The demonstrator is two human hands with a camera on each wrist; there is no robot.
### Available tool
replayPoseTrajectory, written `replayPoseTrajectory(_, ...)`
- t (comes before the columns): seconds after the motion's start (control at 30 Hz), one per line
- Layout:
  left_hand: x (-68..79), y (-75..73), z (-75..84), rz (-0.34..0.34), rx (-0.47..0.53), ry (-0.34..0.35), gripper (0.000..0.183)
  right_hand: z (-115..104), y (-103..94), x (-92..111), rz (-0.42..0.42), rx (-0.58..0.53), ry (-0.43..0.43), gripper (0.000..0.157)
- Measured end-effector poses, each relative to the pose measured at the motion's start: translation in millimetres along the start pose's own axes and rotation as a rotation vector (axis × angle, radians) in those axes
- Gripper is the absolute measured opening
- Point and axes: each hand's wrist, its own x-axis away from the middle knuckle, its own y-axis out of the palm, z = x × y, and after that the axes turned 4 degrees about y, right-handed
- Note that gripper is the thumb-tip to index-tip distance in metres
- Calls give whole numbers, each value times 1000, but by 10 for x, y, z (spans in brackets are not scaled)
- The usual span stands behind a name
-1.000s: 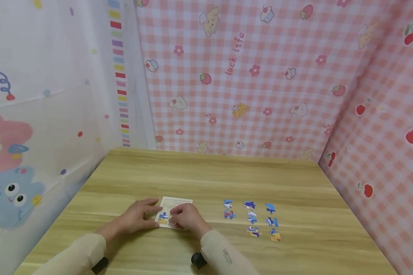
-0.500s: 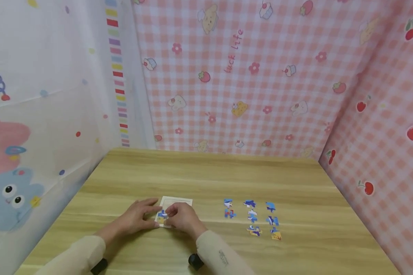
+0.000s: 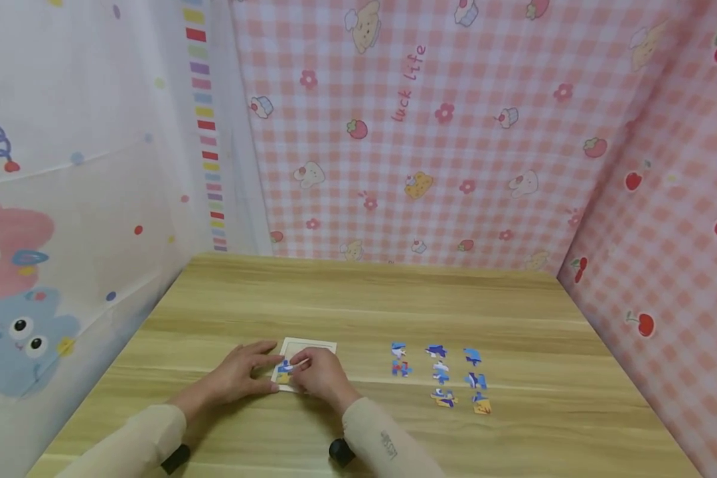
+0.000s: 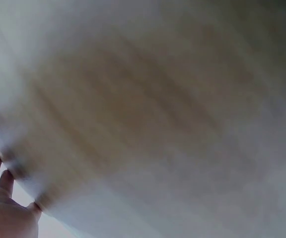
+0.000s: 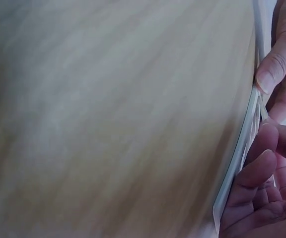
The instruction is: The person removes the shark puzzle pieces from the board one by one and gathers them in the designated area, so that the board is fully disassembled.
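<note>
A small puzzle tray (image 3: 309, 342) with a white border lies on the table. In its lower left corner are blue and yellow puzzle pieces (image 3: 283, 376). My left hand (image 3: 241, 373) rests along the tray's left edge, fingers spread and fairly straight. Over the tray, my right hand (image 3: 324, 377) has thumb and fingers curled together beside those pieces. The right wrist view shows a thin edge of a puzzle piece (image 5: 263, 110) at the right fingertips; the rest of it is hidden. Only the fingers and part of the palm of the left hand (image 4: 6, 198) show in the left wrist view.
To the right on the wooden table (image 3: 358, 299) several loose puzzle pieces (image 3: 441, 373) lie in three columns. A black wrist device (image 3: 341, 452) sits under the right sleeve, another (image 3: 176, 458) under the left. Patterned cloth (image 3: 418, 153) walls the table's back and sides.
My right hand has shifted slightly left over the tray, toward the blue and yellow pieces, then stayed near there. The left hand keeps its place at the tray's edge. The head view has tilted slightly.
</note>
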Motion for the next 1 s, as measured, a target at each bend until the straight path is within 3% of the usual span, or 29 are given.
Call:
replayPoseTrajectory(0.2, -40, 3, 29, -4, 12, 3, 60, 21, -80, 6, -15, -82, 31, 17)
replayPoseTrajectory(1.0, 4, -4, 28, 2, -8, -4, 60, 206, -468, 113, -17, -214, 71, 22)
